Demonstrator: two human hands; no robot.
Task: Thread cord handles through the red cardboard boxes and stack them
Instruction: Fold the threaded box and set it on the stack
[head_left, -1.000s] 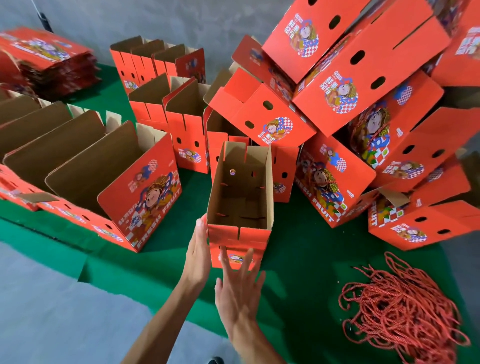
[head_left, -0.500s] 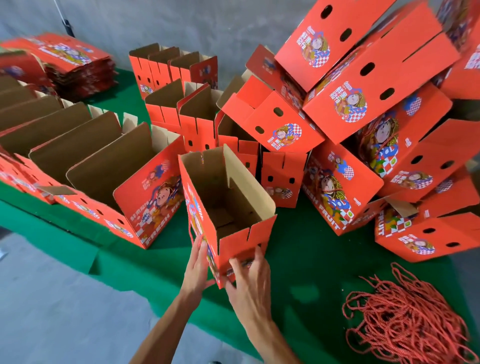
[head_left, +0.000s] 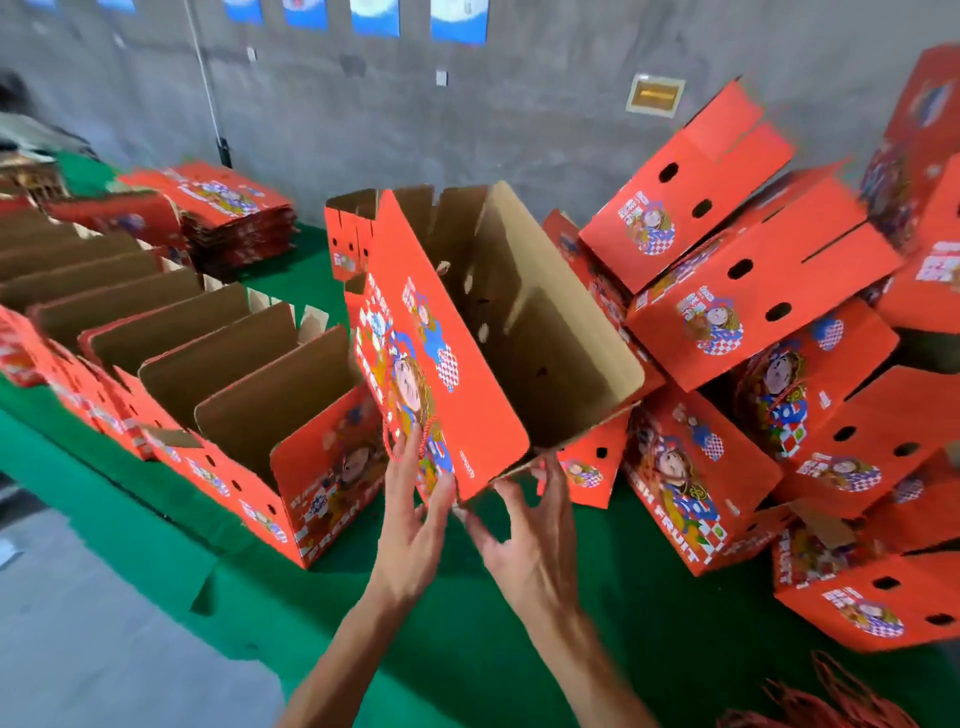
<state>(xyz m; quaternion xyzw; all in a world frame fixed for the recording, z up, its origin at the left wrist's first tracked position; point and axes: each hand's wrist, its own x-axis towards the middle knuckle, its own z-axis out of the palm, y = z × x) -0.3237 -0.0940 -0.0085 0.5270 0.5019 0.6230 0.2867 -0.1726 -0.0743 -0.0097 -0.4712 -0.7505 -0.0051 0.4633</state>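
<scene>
Open red printed cardboard box (head_left: 441, 358) lifted clear of the green-covered tabletop (head_left: 649, 623), tilted with its brown mouth up and to the right, bottom corner down toward the hands. Left hand (head_left: 410, 525) flat against the printed face, fingers straight, touching the thin red cord handle loop (head_left: 410, 436) already hanging on that side. Right hand (head_left: 524, 535) spread wide under the lower corner, fingertips propping the edge, nothing gripped. Probably tilted this way to carry the threaded box over for stacking. Nested row of open red boxes (head_left: 218, 374) close on the left, outermost wall just beside the held box; likely the destination. Leaning heap of closed red boxes (head_left: 753, 322) crowding the right, nearly touching the brown rim. Free green cloth only near the forearms. Tangle of loose red cords (head_left: 810, 712) at bottom right, mostly cut off.
</scene>
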